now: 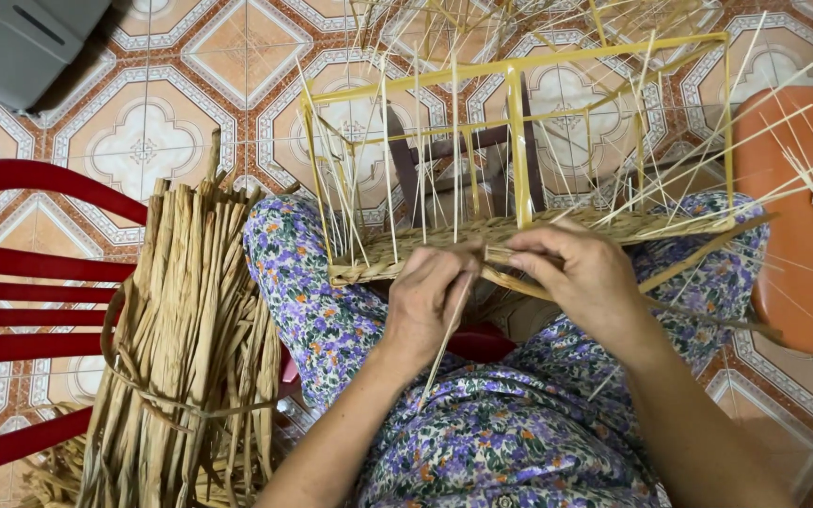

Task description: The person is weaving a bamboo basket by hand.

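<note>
Head view: both hands meet at centre, on lap. Left hand (433,299) clenched, pinching thin pale stick (446,339) that slants down toward 7 o'clock. Right hand (583,278) grasping flat straw strand (501,255) at edge of half-woven basket (388,254). Basket rests on knees in floral trousers (308,292), yellow frame (518,141) standing on it at 12 o'clock, many upright sticks around. Bundle of dried straw (185,348) at 9 o'clock, leaning on red chair (21,292). Orange stool (802,216) at 3 o'clock. Patterned tile floor (143,141) below.

Both hands (510,282) on perhaps half-woven basket (425,249)
</note>
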